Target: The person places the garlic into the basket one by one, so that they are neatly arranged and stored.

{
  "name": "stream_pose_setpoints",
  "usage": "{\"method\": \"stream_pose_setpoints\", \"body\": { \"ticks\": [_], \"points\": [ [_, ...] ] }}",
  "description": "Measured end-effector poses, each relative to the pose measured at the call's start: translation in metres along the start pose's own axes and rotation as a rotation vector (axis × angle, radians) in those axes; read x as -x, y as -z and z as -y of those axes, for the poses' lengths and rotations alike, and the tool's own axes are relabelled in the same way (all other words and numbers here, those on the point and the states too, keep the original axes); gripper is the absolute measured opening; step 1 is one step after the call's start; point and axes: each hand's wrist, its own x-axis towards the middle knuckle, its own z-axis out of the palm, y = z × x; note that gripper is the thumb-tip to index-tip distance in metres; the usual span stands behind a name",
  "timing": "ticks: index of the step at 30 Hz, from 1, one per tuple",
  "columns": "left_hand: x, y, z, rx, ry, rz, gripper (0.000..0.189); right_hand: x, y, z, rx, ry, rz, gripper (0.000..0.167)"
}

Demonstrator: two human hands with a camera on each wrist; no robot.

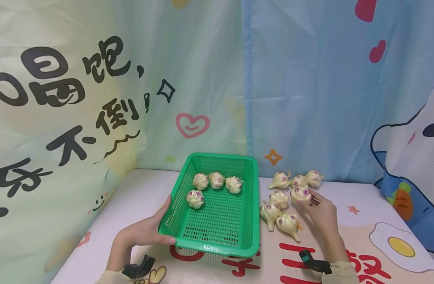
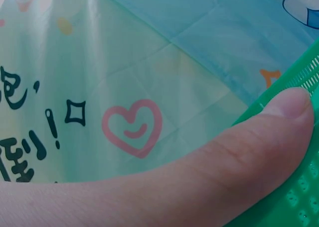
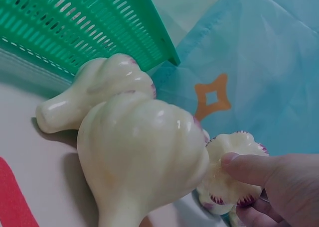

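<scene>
A green plastic basket (image 1: 217,243) stands on the table, tilted slightly in the head view, with several garlic bulbs (image 1: 201,181) in its far left part. My left hand (image 1: 146,230) holds its near left corner, the thumb (image 2: 286,107) over the rim and the other fingers along the outer wall. To the right of the basket my right hand (image 1: 321,211) pinches a garlic bulb (image 1: 301,195) between thumb and fingers. In the right wrist view, the thumb presses on that bulb (image 3: 234,172). Other bulbs (image 1: 289,225) lie around it, beside the basket's right wall.
Behind the table hangs a printed curtain (image 1: 210,79) with lettering and cartoon figures. The table cover (image 1: 355,232) carries red lettering and a fried egg print. Three bulbs (image 1: 298,180) lie in a row near the table's back edge. Each wrist wears a black device (image 1: 314,263).
</scene>
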Motion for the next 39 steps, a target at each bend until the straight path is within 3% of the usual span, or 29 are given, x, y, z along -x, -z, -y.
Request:
{"method": "stream_pose_setpoints", "body": {
  "ticks": [20, 31, 39],
  "points": [
    [0.000, -0.002, 0.002, 0.013, 0.008, 0.003, 0.123, 0.006, 0.007, 0.016, -0.046, 0.061, -0.034, 0.077],
    [0.000, -0.002, 0.002, 0.025, 0.003, 0.006, 0.124, 0.015, 0.005, 0.040, -0.047, 0.104, 0.000, 0.076],
    [-0.001, 0.001, 0.001, 0.004, -0.006, 0.001, 0.123, 0.021, -0.002, 0.059, -0.058, 0.227, -0.023, 0.071]
  ]
}}
